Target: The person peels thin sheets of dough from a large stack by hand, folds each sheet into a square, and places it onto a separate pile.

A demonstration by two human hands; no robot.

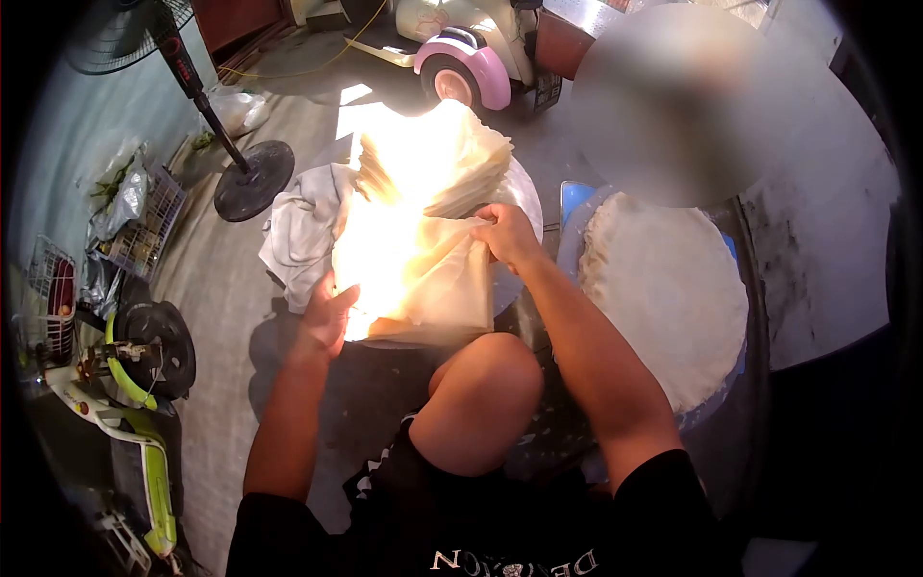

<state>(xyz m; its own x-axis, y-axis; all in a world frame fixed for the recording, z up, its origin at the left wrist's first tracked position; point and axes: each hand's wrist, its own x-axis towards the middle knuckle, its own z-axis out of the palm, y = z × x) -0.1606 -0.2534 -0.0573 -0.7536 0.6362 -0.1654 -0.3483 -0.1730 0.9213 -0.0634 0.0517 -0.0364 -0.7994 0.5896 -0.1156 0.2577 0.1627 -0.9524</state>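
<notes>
In front of my knees lies a stack of thin cream sheets (452, 288), its left part washed out by sunlight. At its upper right corner my right hand (508, 236) pinches the edge of the top sheet, which is wrinkled there. My left hand (330, 313) rests at the stack's lower left edge, thumb apart from the fingers. Just beyond is a second, taller pile of folded sheets (471, 159), also partly glaring. A crumpled whitish cloth (306, 221) lies to the left of both piles.
A large round pale sheet (663, 293) covers a tray on the right. Beyond stand a scooter with a pink fender (500, 72) and, at the left, a fan on a black round base (255, 181). Wire baskets (149, 226) and a green-and-white kick scooter (154, 462) are at far left.
</notes>
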